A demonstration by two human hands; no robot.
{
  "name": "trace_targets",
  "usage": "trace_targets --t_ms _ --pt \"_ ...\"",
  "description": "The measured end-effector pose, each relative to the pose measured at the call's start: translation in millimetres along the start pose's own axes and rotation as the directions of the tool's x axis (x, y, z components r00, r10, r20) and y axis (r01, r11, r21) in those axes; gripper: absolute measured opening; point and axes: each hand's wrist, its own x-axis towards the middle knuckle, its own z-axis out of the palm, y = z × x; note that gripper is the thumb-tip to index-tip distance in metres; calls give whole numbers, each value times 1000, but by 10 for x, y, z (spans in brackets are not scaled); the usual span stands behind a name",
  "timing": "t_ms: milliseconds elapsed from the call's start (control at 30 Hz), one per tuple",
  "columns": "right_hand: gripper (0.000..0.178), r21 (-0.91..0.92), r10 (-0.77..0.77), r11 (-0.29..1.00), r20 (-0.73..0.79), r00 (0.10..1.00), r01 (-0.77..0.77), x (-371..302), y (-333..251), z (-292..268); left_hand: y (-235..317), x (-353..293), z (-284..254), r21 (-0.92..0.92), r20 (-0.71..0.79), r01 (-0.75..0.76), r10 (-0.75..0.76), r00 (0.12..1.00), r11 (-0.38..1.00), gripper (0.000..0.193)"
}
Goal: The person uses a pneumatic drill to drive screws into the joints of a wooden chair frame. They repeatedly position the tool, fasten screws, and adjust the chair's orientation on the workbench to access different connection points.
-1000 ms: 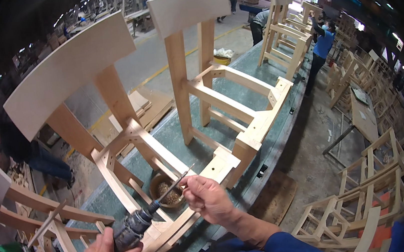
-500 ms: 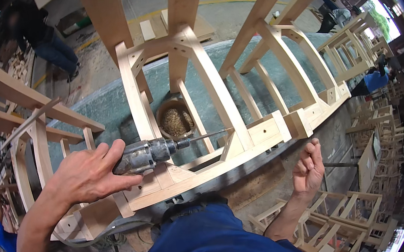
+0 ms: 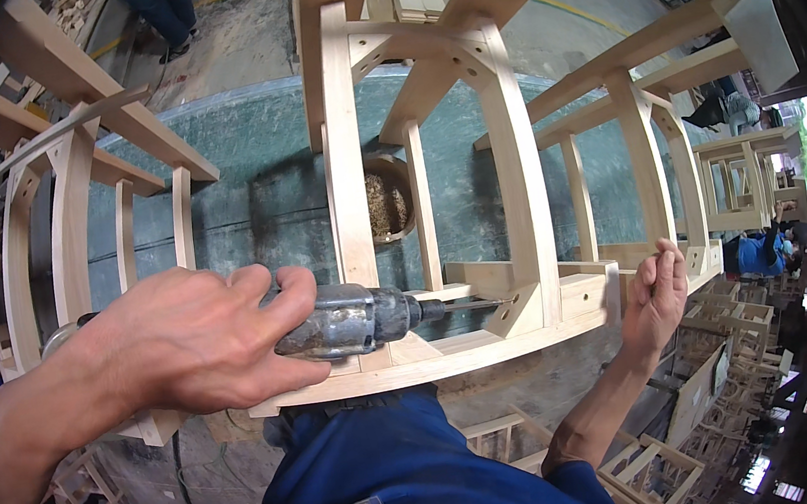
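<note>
We are looking at the electric drill (image 3: 347,321), a worn metal-bodied tool lying level across the middle of the view, its thin bit (image 3: 476,305) pointing right into the angled corner block (image 3: 522,310) of the bare wooden chair frame (image 3: 437,197); we are judging it heavy for its size, rigid, and a little slick on the scuffed casing, so the rear handle is the sound place to grip it; the bit looks slender and liable to snap if levered sideways. Our left hand (image 3: 198,343) is wrapping closed around the drill's rear, fingers curling over the body; our right hand (image 3: 656,297) is resting against the frame's right end, fingers loosely bent, holding nothing we can make out. The frame is sitting on the green workbench (image 3: 256,200); a round bowl of screws (image 3: 385,202) is lying beyond it.
</note>
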Motion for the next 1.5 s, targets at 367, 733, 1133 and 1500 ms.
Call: trace_targets --t_ms 367,733,1133,1500 --pt "23 -66 115 992 89 989 -109 291 210 -28 -76 115 111 74 -218 -132 145 965 988 59" --pt "29 402 175 872 278 944 -280 397 409 -324 -139 297 -39 -25 -79 -149 146 986 989 60" --pt "23 313 163 924 201 966 -221 380 367 -218 -52 437 -196 18 120 -147 143 982 989 44" --pt "22 149 149 977 53 987 -155 260 348 -246 -93 493 -145 384 -64 -520 584 809 763 15"
